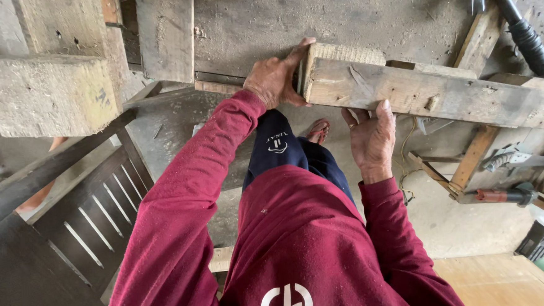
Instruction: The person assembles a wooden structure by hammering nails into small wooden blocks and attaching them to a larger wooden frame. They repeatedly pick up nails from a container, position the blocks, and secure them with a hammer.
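A thick rough wooden beam (430, 92) runs from the centre of the view off to the right, over a worn grey workbench top (315, 20). My left hand (275, 78) cups the beam's cut end, fingers wrapped over the top corner. Just right of that end, my right hand (372, 138) presses up against the beam's near side, with the fingertips on its lower edge. Both arms are in dark red sleeves.
A claw hammer (516, 19) with a black grip lies at the top right. Thick timber blocks (45, 93) sit at the upper left. A dark slatted frame (95, 212) stands at the left. A power tool (504, 193) and a wooden bracket are at the right.
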